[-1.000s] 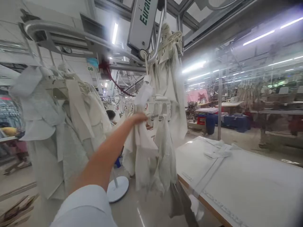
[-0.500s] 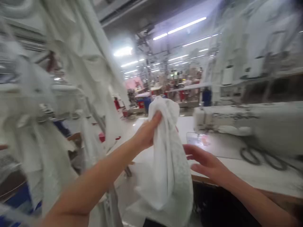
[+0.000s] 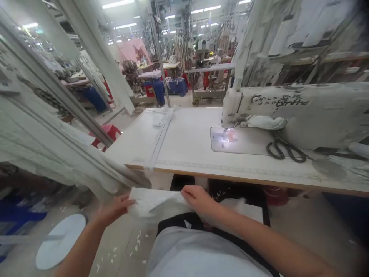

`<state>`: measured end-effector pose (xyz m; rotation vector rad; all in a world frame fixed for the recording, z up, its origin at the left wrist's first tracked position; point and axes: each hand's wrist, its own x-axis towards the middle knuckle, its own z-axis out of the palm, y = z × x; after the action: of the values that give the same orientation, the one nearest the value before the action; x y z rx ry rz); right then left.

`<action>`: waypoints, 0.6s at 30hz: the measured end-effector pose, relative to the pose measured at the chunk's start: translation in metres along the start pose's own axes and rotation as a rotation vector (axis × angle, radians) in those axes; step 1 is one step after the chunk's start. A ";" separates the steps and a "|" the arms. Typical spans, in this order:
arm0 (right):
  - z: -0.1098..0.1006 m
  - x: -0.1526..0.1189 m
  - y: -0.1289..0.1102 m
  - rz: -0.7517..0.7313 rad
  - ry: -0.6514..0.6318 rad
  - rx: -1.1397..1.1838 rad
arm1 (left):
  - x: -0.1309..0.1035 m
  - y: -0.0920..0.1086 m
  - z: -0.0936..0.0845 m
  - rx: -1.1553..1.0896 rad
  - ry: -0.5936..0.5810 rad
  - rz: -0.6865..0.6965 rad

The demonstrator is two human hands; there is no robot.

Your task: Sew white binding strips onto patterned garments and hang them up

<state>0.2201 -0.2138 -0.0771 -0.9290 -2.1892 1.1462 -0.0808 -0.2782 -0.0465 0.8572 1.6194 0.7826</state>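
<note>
A piece of white fabric [image 3: 157, 202] is stretched between my two hands, just above my lap and below the table's front edge. My left hand [image 3: 118, 207] pinches its left end. At the other end, my right hand [image 3: 198, 200] grips the upper edge between thumb and fingers. Beyond them stands a white sewing machine [image 3: 265, 104] on a white table [image 3: 184, 134], its lamp lit over the needle plate [image 3: 217, 142]. Black-handled scissors [image 3: 284, 148] lie beside the machine's arm.
Long white cloths [image 3: 57, 142] hang at the left beside a metal pole [image 3: 72, 96]. A small white cloth [image 3: 162, 116] and a strip lie on the table's left part. A white round disc [image 3: 60, 242] stands low at the left, and scraps litter the floor.
The white fabric has come down from in front of my face to my lap. My right hand, apart from it before, now holds its edge. The view has tilted downward.
</note>
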 end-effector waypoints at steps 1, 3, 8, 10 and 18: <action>0.011 0.006 0.002 0.022 -0.039 0.009 | -0.001 -0.015 0.000 0.094 0.048 -0.007; 0.027 0.020 -0.001 0.045 -0.118 0.023 | 0.000 -0.029 0.016 0.229 0.148 0.108; 0.027 0.039 -0.014 0.072 -0.210 0.009 | 0.011 -0.009 0.086 0.347 -0.152 0.357; 0.015 0.024 -0.011 0.116 -0.274 -0.013 | 0.010 0.006 0.094 0.360 -0.199 0.341; -0.089 -0.020 0.000 0.331 -0.551 -0.173 | 0.011 0.072 0.057 0.062 0.131 0.344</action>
<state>0.2944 -0.1840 -0.0330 -1.1932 -2.6719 1.5293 -0.0172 -0.2276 -0.0026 1.1689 1.6377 1.0506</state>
